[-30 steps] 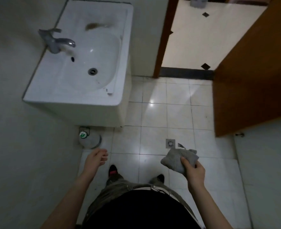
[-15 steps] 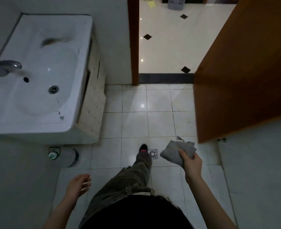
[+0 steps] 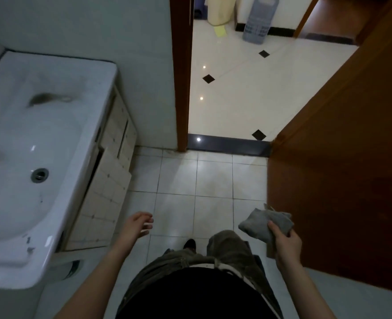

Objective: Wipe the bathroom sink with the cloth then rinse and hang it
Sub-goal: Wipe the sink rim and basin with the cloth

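Right hand [image 3: 286, 244] has the bunched-up grey cloth [image 3: 263, 223] pinched in its fingers, held out over the tiled floor [image 3: 213, 180] beside the open brown door [image 3: 340, 169]. Left hand [image 3: 136, 227] holds nothing, fingers loosely curled, near the white sink [image 3: 52, 139] on the left.

1. Dim bathroom; the brightest light enters through the open doorway off the glossy hall floor [image 3: 248, 93], which is dotted with small glare spots.
2. A pale sheen lies on the bathroom floor tiles [image 3: 213, 180] near the threshold.
3. The sink [image 3: 80, 125] reads blue-grey, with tiny highlights.
4. Wide-angle bending curves the door [image 3: 340, 157] and the sink's edges; the fingertips of the left hand [image 3: 135, 227] are blurred.
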Tool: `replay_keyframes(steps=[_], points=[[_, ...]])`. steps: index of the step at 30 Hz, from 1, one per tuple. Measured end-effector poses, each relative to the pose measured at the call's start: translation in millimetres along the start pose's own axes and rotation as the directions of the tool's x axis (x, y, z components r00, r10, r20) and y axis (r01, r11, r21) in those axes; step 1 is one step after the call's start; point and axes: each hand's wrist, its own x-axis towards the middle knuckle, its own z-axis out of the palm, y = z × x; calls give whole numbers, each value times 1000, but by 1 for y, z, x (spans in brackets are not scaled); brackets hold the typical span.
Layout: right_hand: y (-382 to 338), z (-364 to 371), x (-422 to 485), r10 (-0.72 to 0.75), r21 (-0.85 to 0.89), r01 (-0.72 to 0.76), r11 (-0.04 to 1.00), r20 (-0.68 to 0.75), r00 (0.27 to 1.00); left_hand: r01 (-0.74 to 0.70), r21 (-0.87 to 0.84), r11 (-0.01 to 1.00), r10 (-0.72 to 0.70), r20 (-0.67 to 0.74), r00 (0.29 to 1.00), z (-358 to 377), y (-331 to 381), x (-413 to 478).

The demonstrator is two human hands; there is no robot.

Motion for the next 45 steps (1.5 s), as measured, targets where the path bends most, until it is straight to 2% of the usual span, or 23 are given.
replay_keyframes(steps=[3, 7, 10, 13, 17, 21, 25, 28, 32, 35, 40, 45], points=[[-46, 11, 47, -27, -49, 26, 998, -18, 999, -49, -28, 998, 49, -5, 999, 31, 53, 28], [-104, 44, 119, -18, -161, 24, 987, 35, 999, -47, -108, 993, 38, -79, 996, 66, 97, 62], [-155, 87, 179, -49, -264, 88, 961, 152, 987, -42, -203, 978, 2, -190, 982, 83, 116, 86], [-211, 137, 225, -42, -383, 170, 908, 320, 946, -11, -368, 930, -118, -326, 938, 97, 121, 92], [-269, 222, 258, 6, -491, 304, 817, 533, 846, 3, -530, 848, -278, -441, 854, 108, 124, 80], [-299, 310, 256, -4, -516, 516, 683, 705, 710, -16, -672, 740, -434, -496, 752, 123, 113, 63], [-294, 388, 232, 95, -507, 625, 594, 815, 571, -37, -778, 627, -572, -492, 656, 141, 97, 56], [-278, 440, 209, 133, -485, 692, 535, 857, 498, -65, -824, 562, -626, -476, 618, 141, 90, 61], [-258, 504, 178, 130, -429, 787, 442, 899, 417, -123, -832, 541, -622, -494, 608, 100, 96, 83], [-255, 546, 154, 147, -438, 805, 400, 898, 415, -189, -821, 539, -600, -531, 598, 43, 115, 101], [-259, 608, 104, 72, -320, 852, 413, 945, 320, -322, -706, 631, -408, -655, 636, -63, 166, 120], [-275, 662, 53, 39, -244, 808, 537, 963, 265, -390, -577, 718, -262, -742, 617, -143, 210, 139]])
